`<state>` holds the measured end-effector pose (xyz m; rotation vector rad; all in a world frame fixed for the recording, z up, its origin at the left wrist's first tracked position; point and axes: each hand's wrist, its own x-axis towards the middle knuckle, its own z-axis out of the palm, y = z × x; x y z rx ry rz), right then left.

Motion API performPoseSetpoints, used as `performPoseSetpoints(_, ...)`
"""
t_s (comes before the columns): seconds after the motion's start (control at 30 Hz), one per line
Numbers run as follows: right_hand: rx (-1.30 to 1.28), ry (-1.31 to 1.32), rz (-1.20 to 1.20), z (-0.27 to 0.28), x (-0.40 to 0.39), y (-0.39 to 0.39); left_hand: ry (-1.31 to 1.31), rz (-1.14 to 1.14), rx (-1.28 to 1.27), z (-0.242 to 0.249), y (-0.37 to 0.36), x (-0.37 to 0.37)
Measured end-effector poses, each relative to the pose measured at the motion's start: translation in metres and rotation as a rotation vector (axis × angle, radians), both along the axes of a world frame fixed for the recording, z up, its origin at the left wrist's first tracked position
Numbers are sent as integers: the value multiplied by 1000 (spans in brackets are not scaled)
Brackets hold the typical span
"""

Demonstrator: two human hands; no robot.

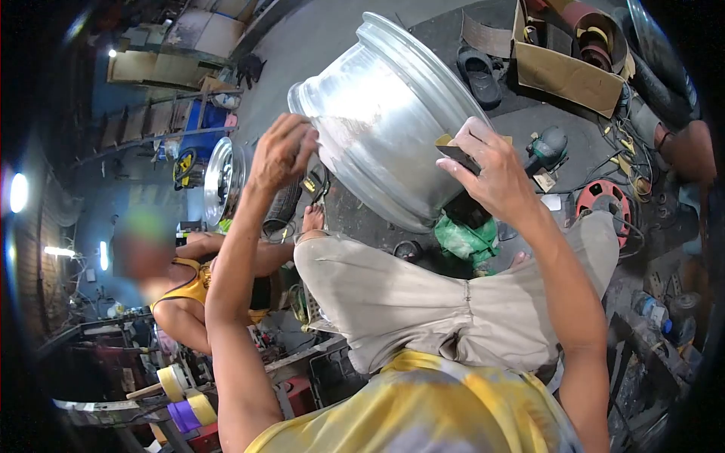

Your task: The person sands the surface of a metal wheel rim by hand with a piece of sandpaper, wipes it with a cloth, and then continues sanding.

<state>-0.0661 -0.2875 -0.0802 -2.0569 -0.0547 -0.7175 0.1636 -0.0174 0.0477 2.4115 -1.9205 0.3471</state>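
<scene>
A large silver metal wheel rim [385, 113] lies tilted in front of my knees, with a dull whitish patch on its barrel. My left hand [283, 151] is at the rim's left edge, its fingers curled against the lip; the fingertips are partly hidden. On the other side, my right hand [489, 167] pinches a folded piece of sandpaper [458, 157], dark on one face and brownish at the edges. It is held close to the right edge of the barrel. Below the rim sits a green plastic bag [462, 240].
A cardboard box [563, 72] holds rolls of abrasive. A black clog [480, 75], a power tool [549, 143], cables and a red reel [602, 202] lie at right. Another person [185, 291] sits at left, near a second wheel rim [225, 180]. Tape rolls [181, 411] hang lower left.
</scene>
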Motion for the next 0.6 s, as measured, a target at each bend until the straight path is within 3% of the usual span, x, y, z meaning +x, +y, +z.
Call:
performPoseSetpoints(0.33,59,11,41,-5,4,1,-40,8,71,3,-5,3)
performPoseSetpoints(0.6,18,76,43,-3,6,2,69,-191,122,-13,-8,-45)
